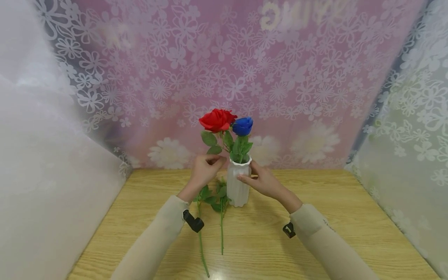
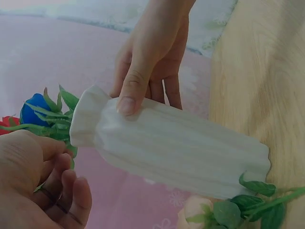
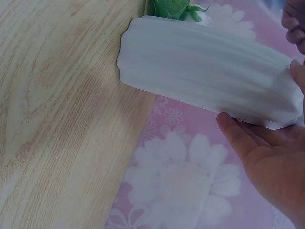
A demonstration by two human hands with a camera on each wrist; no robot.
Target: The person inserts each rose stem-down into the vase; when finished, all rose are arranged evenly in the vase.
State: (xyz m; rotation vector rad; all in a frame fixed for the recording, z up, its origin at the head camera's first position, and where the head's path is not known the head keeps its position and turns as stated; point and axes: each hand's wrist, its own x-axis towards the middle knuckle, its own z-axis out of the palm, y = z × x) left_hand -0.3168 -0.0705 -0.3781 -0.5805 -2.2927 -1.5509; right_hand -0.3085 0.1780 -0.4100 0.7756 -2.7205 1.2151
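My right hand (image 1: 267,182) grips the white fluted vase (image 1: 238,186) near its rim, thumb in front and fingers behind. The vase stands upright on the table. A blue rose (image 1: 242,126) rises from its mouth. To its left leans a red rose (image 1: 217,120), its stem running down to the vase mouth. My left hand (image 1: 206,171) is beside the rim with curled fingers, seeming to pinch the red rose's stem; the exact contact is hidden. In the left wrist view, leaves (image 2: 59,117) stick out of the vase beside this hand.
Two green flower stems (image 1: 222,229) with leaves lie on the wooden table (image 1: 297,241), left of the vase. A pale rose (image 2: 194,212) lies by the vase in the left wrist view. A pink flowered curtain (image 1: 196,70) hangs behind; white sheets (image 1: 45,175) flank the table.
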